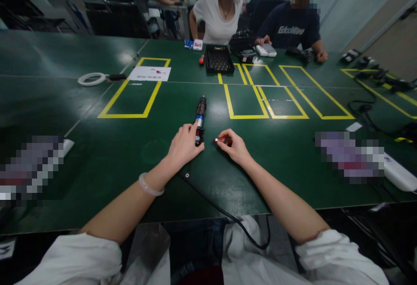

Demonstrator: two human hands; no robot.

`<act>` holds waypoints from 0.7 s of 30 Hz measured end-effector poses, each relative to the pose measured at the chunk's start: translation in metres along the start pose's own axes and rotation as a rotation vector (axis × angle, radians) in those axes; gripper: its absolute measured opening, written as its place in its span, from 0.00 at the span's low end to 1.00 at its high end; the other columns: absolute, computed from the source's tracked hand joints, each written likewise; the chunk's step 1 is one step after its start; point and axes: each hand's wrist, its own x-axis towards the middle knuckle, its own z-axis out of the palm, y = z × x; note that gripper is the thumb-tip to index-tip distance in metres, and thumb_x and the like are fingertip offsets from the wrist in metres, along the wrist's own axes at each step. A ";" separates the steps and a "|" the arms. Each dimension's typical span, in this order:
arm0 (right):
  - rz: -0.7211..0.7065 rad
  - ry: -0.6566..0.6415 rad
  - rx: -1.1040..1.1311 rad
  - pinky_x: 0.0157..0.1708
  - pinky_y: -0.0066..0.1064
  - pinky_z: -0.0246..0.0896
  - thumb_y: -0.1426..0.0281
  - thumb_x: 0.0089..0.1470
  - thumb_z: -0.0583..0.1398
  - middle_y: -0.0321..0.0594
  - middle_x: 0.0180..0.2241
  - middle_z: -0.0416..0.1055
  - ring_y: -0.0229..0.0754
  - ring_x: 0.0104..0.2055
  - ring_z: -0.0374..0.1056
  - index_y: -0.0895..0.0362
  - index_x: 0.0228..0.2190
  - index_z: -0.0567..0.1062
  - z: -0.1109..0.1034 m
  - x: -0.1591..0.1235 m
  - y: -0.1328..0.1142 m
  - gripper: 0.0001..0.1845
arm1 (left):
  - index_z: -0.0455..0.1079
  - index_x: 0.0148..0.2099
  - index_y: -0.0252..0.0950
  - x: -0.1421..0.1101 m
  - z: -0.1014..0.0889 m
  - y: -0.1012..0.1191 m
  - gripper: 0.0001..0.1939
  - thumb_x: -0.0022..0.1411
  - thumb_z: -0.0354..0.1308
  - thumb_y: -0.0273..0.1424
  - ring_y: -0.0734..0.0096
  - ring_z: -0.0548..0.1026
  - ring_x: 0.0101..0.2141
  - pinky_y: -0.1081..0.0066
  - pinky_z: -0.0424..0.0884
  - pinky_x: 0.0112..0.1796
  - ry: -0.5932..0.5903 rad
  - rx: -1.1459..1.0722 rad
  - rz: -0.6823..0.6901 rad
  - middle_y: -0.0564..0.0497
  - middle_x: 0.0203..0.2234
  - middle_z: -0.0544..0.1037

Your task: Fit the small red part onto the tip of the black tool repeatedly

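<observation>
A slim electric screwdriver with a black nose, a blue band and a silver section lies on the green table, its tip pointing away from me. My left hand is closed over its near end, the thumb on the right side. A black cable runs from beneath that hand over the table's front edge. Just to the right, my right hand pinches a small red and black piece between thumb and fingers. Its exact kind is too small to make out, and part of it is hidden by the fingers.
Yellow tape rectangles mark the green table. Farther back are a black tray, a small red item, a white card and a white ring. Blurred devices flank me. Two people sit opposite.
</observation>
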 end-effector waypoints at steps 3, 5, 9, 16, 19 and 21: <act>-0.035 -0.009 -0.029 0.30 0.29 0.61 0.67 0.53 0.62 0.36 0.31 0.68 0.37 0.31 0.64 0.55 0.33 0.68 -0.001 -0.001 0.000 0.07 | 0.57 0.65 0.33 -0.007 0.003 0.016 0.34 0.59 0.58 0.38 0.50 0.68 0.50 0.58 0.69 0.49 -0.019 -0.037 0.068 0.37 0.52 0.67; -0.066 -0.022 -0.052 0.31 0.30 0.60 0.69 0.53 0.61 0.35 0.31 0.67 0.37 0.31 0.64 0.55 0.32 0.67 -0.001 -0.001 0.001 0.06 | 0.57 0.65 0.31 -0.011 0.004 0.023 0.34 0.60 0.57 0.38 0.50 0.68 0.50 0.58 0.69 0.50 -0.032 -0.052 0.097 0.37 0.53 0.67; -0.117 -0.054 -0.108 0.33 0.30 0.59 0.72 0.53 0.60 0.35 0.31 0.66 0.38 0.32 0.63 0.55 0.32 0.67 0.000 -0.002 0.002 0.04 | 0.57 0.66 0.31 -0.015 0.006 0.028 0.34 0.60 0.57 0.37 0.50 0.68 0.51 0.58 0.68 0.51 -0.039 -0.071 0.123 0.36 0.54 0.66; -0.175 -0.099 -0.161 0.37 0.32 0.61 0.72 0.55 0.61 0.38 0.34 0.67 0.40 0.35 0.64 0.55 0.33 0.72 0.000 -0.002 0.001 0.02 | 0.56 0.66 0.32 -0.016 0.005 0.028 0.33 0.61 0.55 0.37 0.50 0.69 0.50 0.57 0.68 0.50 -0.032 -0.061 0.130 0.36 0.54 0.66; -0.185 -0.104 -0.130 0.39 0.34 0.63 0.72 0.56 0.62 0.40 0.37 0.68 0.42 0.39 0.66 0.54 0.37 0.77 -0.002 -0.002 -0.001 0.06 | 0.56 0.67 0.33 -0.016 0.005 0.029 0.33 0.62 0.55 0.37 0.50 0.69 0.50 0.57 0.69 0.48 -0.039 -0.071 0.107 0.36 0.54 0.65; -0.192 -0.109 -0.124 0.39 0.34 0.64 0.72 0.56 0.61 0.41 0.38 0.68 0.42 0.41 0.67 0.53 0.39 0.79 -0.003 -0.003 -0.003 0.08 | 0.56 0.67 0.33 -0.017 0.005 0.029 0.33 0.62 0.55 0.38 0.49 0.68 0.51 0.58 0.70 0.47 -0.041 -0.067 0.095 0.36 0.55 0.65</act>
